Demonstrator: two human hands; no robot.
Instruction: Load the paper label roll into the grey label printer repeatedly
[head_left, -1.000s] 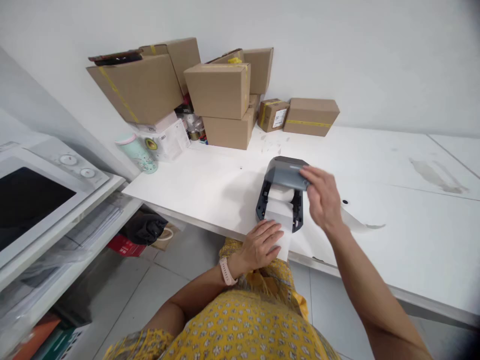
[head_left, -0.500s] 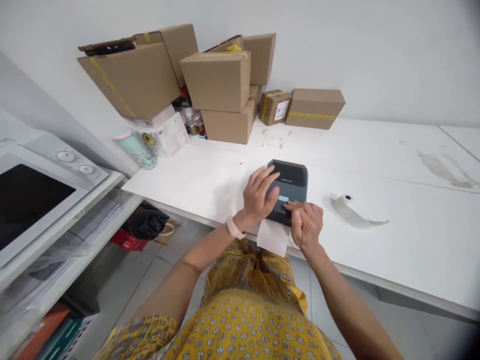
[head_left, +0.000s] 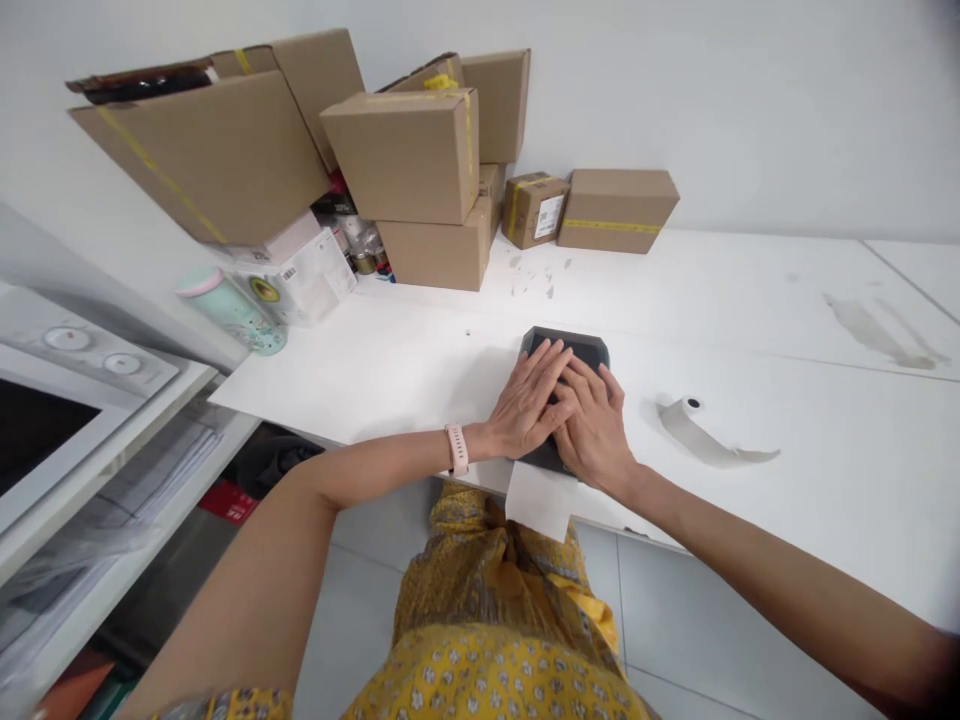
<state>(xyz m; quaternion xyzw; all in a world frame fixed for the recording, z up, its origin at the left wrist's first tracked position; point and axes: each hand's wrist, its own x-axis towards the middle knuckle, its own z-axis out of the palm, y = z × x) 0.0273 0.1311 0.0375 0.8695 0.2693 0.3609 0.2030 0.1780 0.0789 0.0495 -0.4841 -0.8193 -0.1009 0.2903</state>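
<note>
The dark printer (head_left: pixel 589 348) sits near the close edge of the counter (head_left: pixel 795 480), directly beneath both hands, its long axis seemingly running near to far, though the hands hide much of it. The left hand (head_left: pixel 525 408) and right hand (head_left: pixel 598 430) rest on top, fingers outstretched, gripping nothing. White paper (head_left: pixel 540 502) overhangs the edge; rightward, bare surface separates printer from paper roll (head_left: pixel 697 428).

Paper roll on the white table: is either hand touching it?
No, the left hand and right hand both lie on the dark device, while the paper roll lies apart from them.
</note>
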